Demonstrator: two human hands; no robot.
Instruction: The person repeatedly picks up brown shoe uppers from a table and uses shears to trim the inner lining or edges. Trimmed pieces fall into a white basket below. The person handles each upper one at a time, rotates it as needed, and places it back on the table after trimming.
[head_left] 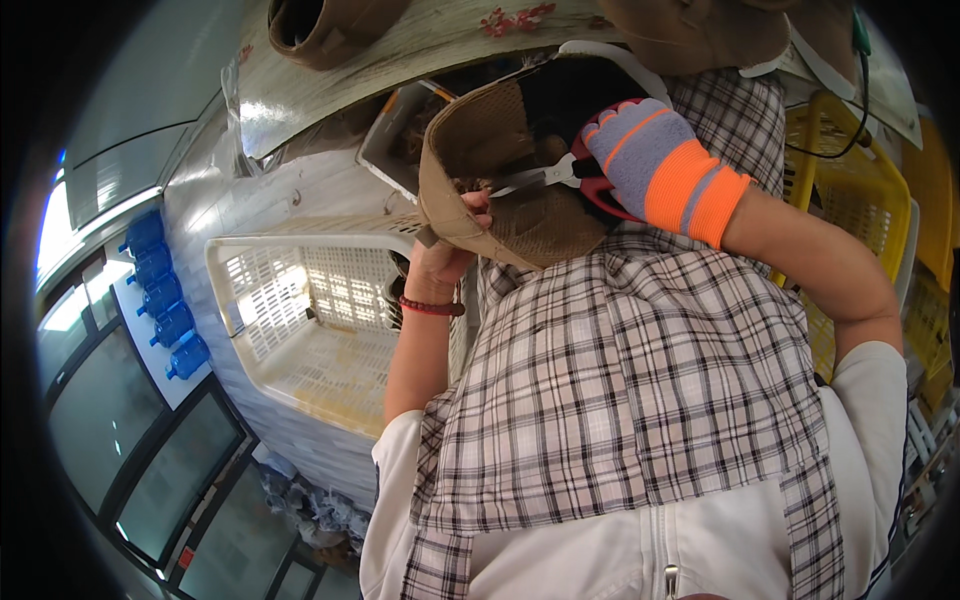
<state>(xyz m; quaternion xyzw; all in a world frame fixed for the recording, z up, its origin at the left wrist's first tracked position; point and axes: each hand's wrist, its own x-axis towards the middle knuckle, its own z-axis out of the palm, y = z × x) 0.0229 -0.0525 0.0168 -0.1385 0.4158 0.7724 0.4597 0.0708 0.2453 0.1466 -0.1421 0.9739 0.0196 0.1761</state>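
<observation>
A hollow brown piece, stiff-walled and with a textured lining, rests at my lap with its opening toward me; I cannot tell its exact kind. My left hand, bare and with a red beaded bracelet at the wrist, grips its left edge, fingertips bent over the rim. In my right hand, which wears a grey and orange knitted glove, are red-handled scissors. Their blades point left into the hollow, close to my left fingertips. Whether the blade tips touch the material is hard to see.
A table with similar brown pieces stands ahead. On the floor to the left is a white perforated basket. Yellow crates stand at the right. Blue water jugs line the far left wall.
</observation>
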